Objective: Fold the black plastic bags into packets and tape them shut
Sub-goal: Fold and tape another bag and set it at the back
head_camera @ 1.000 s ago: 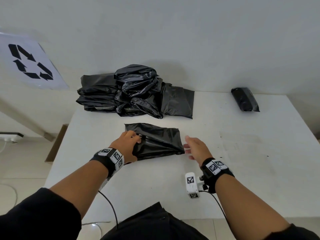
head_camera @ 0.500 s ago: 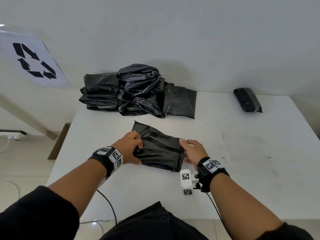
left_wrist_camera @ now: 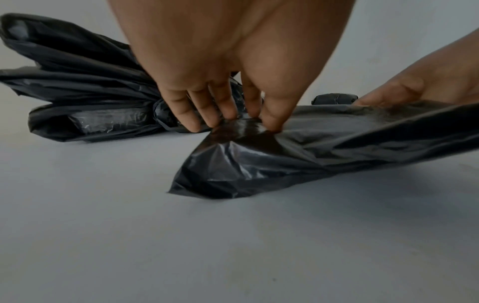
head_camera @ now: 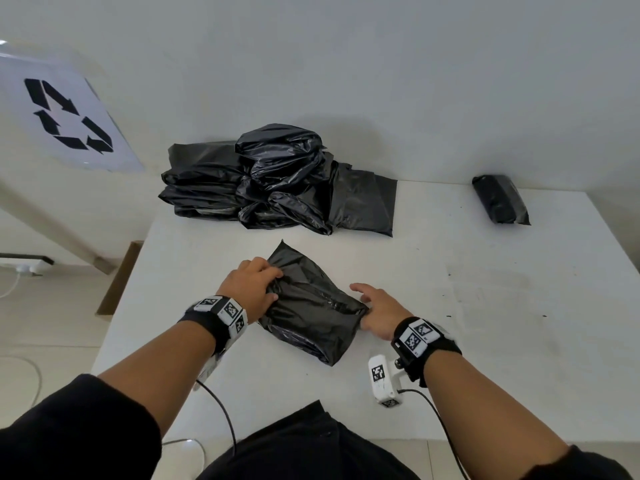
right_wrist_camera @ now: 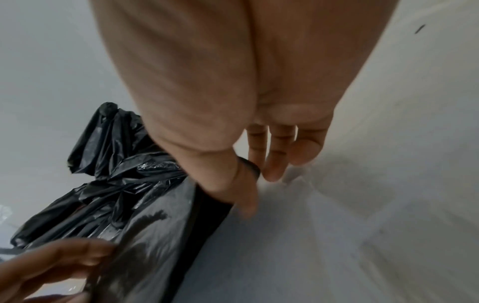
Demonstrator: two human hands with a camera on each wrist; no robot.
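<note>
A half-folded black plastic bag [head_camera: 311, 313] lies diagonally on the white table [head_camera: 485, 323] in front of me. My left hand [head_camera: 258, 289] pinches a fold near its upper left end; the left wrist view shows fingers and thumb [left_wrist_camera: 243, 121] squeezing the plastic [left_wrist_camera: 311, 151]. My right hand [head_camera: 375, 308] sits at the bag's right corner with fingers spread and straight. In the right wrist view its thumb [right_wrist_camera: 243, 196] touches the bag's edge [right_wrist_camera: 155, 235]. One finished packet [head_camera: 500, 199] lies at the back right.
A heap of loose black bags [head_camera: 277, 181] fills the back of the table against the wall. A recycling sign [head_camera: 65, 116] hangs on the left wall. Beyond the table's left edge are a cardboard piece [head_camera: 121, 275] and a power strip [head_camera: 24, 266].
The bag has turned from lying across to lying diagonally and come nearer to me. My right hand has let go of its right edge and spread its fingers. The left hand keeps its pinch.
</note>
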